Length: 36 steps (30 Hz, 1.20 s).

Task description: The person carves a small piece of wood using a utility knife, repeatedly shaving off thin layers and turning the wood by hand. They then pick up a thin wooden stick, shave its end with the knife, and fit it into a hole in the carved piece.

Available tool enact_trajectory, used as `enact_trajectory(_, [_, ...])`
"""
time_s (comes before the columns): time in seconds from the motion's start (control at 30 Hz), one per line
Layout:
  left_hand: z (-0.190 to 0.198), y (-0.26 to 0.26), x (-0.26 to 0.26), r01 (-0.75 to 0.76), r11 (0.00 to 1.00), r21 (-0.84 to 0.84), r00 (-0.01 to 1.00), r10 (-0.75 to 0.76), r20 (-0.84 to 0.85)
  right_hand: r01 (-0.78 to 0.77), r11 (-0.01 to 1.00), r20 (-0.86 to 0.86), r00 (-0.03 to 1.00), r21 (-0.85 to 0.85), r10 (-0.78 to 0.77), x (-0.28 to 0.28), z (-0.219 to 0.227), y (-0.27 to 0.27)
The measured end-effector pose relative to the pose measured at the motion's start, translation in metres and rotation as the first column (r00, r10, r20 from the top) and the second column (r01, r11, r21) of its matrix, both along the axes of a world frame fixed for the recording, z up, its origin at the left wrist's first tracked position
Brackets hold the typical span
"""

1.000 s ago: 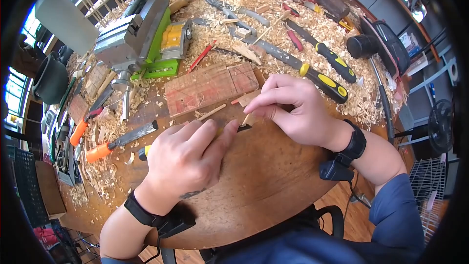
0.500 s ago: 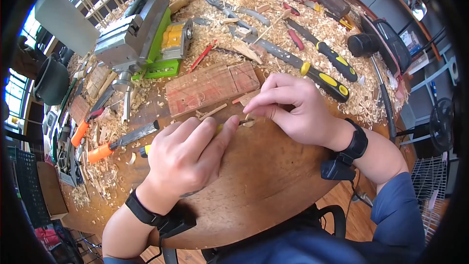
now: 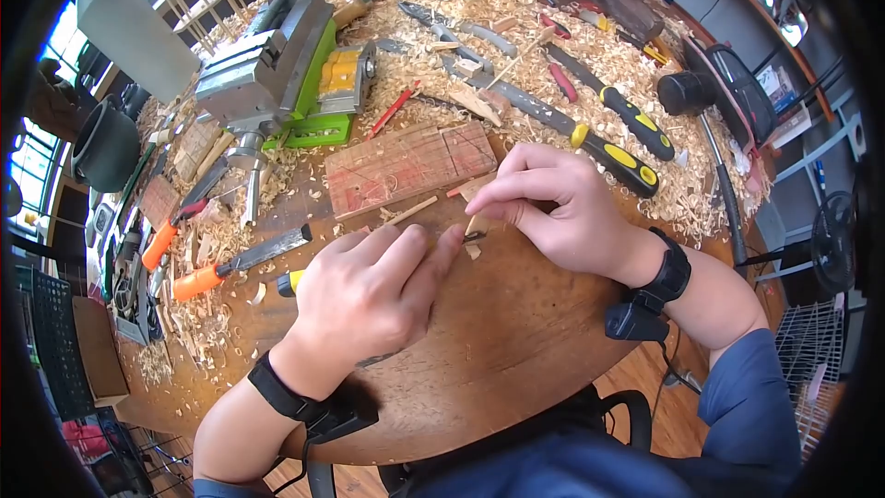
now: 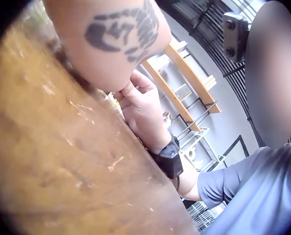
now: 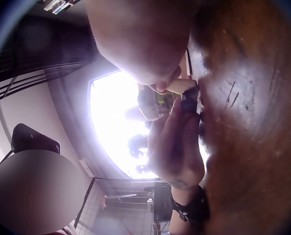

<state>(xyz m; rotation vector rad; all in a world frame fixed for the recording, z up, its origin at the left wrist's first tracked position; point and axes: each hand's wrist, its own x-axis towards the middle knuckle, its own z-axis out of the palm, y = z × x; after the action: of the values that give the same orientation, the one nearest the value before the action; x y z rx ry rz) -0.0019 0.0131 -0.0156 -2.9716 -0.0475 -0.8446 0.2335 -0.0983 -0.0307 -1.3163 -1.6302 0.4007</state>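
Note:
My left hand [image 3: 369, 286] curls round a knife whose yellow and black handle end [image 3: 289, 283] sticks out behind the fist; its short dark blade [image 3: 475, 236] shows past the thumb. A small pale wood piece [image 3: 472, 224] is pinched between thumb and forefinger of my right hand [image 3: 562, 212], touching or very near the blade. In the right wrist view the wood piece [image 5: 181, 87] meets the dark blade [image 5: 189, 100] above the left hand [image 5: 177, 147]. The left wrist view shows the right hand [image 4: 143, 110] beyond the left forearm, its fingertips partly hidden.
A reddish board [image 3: 410, 169] and thin stick [image 3: 411, 211] lie just beyond the hands. Farther back are a vise [image 3: 267, 74], yellow-black rasps [image 3: 618, 161] and shavings [image 3: 442, 83]. An orange-handled chisel [image 3: 198, 282] lies left, a black mallet [image 3: 684, 93] right.
The left hand has shifted slightly right and the blade's angle has changed. A small chip shows on the table below the fingertips. The head view has tilted a little; the right hand keeps its pinch.

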Motion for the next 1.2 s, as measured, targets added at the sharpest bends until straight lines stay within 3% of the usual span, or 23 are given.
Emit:
enact_trajectory(0.4, [0.001, 0.005, -0.002, -0.008, 1.000, -0.005, 0.989, 0.009, 0.150, 0.021, 1.000, 0.032, 0.999, 0.006, -0.022, 0.000, 0.001, -0.001])
enact_trajectory(0.63, [-0.002, 0.005, 0.001, -0.023, 0.999, -0.024, 0.990, 0.026, 0.136, 0.015, 1.000, 0.017, 1.000, 0.012, -0.015, 0.000, -0.001, 0.001])
enact_trajectory(0.8, [0.001, 0.002, 0.001, -0.012, 1.000, 0.019, 1.000, 0.012, -0.007, 0.024, 1.000, -0.008, 1.000, -0.001, -0.024, 0.000, -0.001, 0.001])
enact_trajectory(1.2, [0.002, 0.003, 0.002, -0.033, 0.998, 0.044, 0.994, 0.028, 0.108, 0.034, 0.999, 0.012, 0.999, 0.025, -0.034, 0.000, -0.002, 0.001])
